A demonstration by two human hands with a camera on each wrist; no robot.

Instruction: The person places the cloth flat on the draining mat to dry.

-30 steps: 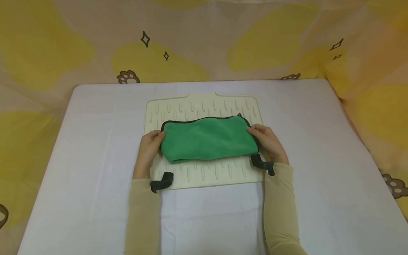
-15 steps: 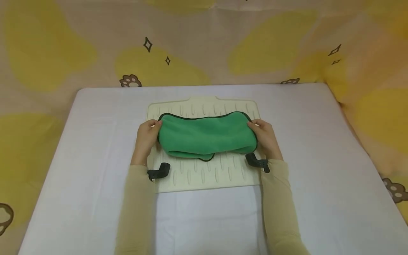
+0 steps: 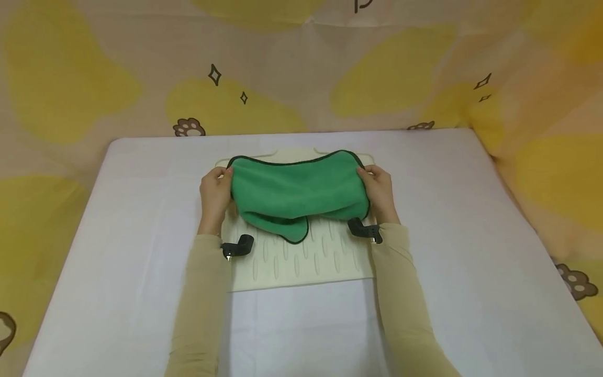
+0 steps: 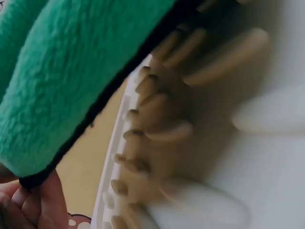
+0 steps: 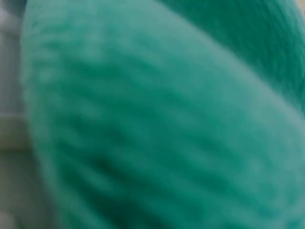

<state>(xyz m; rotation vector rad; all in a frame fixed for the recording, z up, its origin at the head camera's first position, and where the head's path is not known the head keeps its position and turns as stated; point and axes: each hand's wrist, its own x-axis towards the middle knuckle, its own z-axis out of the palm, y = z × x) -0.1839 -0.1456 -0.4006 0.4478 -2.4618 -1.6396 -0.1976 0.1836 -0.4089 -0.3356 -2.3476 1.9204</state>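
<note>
Green cloth [image 3: 299, 186]: ran lengthwise left to right, was pinched at its ends by both hands [image 3: 215, 195] [image 3: 380, 191], partly hid ridged mat [image 3: 307, 269].

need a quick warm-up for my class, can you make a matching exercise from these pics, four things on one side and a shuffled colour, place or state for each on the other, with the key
Things
1. cloth
2. ridged board
3. right sleeve
4. backdrop

Descriptions
A. cream, lying on the white table
B. patterned with yellow patches and paw prints
C. green with dark edging, held by the left hand and right hand
D. plain tan, reaching to the wrist

Pairs: 1-C, 2-A, 3-D, 4-B
</note>
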